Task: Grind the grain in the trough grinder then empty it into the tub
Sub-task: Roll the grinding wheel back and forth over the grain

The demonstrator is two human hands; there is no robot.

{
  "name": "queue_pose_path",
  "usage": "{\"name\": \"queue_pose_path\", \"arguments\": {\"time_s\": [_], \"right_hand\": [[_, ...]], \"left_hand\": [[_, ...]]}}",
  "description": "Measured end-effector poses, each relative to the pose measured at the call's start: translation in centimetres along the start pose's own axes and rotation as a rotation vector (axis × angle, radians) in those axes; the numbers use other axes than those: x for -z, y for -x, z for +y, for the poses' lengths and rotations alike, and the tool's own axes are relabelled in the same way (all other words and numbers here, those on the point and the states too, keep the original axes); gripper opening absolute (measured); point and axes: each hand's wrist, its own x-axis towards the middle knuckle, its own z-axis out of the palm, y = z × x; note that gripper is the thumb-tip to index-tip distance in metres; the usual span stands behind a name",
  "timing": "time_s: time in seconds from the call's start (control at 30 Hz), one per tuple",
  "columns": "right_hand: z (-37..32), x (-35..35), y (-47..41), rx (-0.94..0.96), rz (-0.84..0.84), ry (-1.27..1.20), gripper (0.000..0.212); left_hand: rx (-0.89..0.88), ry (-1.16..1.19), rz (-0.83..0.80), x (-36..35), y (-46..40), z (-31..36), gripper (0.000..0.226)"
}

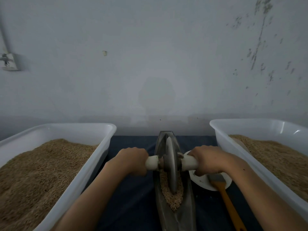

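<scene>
A dark boat-shaped trough grinder (185, 209) lies lengthwise on the dark blue cloth in front of me. Its grey grinding wheel (171, 164) stands upright in the groove, roughly mid-trough. Crushed brown grain (175, 197) fills the groove on the near side of the wheel. My left hand (133, 161) grips the white left handle (152, 162) of the wheel's axle. My right hand (208, 161) grips the white right handle (189, 161). A white tub (100, 157) holding grain stands to the left, and another white tub (221, 140) with grain stands to the right.
A white bowl (200, 180) sits just right of the trough under my right wrist, with a brush (225, 195) with an orange-brown handle lying across it toward me. A pale wall rises close behind the table.
</scene>
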Motion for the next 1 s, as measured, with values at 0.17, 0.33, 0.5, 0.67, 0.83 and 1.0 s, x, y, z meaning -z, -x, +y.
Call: {"name": "queue_pose_path", "arguments": {"time_s": [0.17,0.33,0.5,0.67,0.83,1.0], "right_hand": [[-0.3,-0.7,-0.4,-0.025,0.206,0.056,0.018],[-0.2,-2.7,-1.4,-0.029,0.562,0.104,0.008],[0.0,-1.9,-1.3,-0.022,0.438,0.108,0.009],[0.1,0.1,0.1,-0.04,-0.038,-0.066,0.039],[0.1,-0.1,0.0,-0.043,-0.016,-0.056,0.034],[0.0,-2.1,-1.4,-0.032,0.489,0.115,0.011]], "left_hand": [[0.026,-0.018,0.256,-1.1,-0.5,0.1,0.028],[0.061,-0.01,0.492,-2.2,-0.8,0.3,0.023],[0.024,-0.028,0.379,-1.5,-0.7,0.0,0.025],[-0.012,-0.08,0.188,-0.2,-0.3,0.1,0.031],[0.022,-0.064,0.197,-0.3,-0.3,0.2,0.03],[0.076,-0.01,0.385,-1.3,-0.2,0.2,0.02]]}}
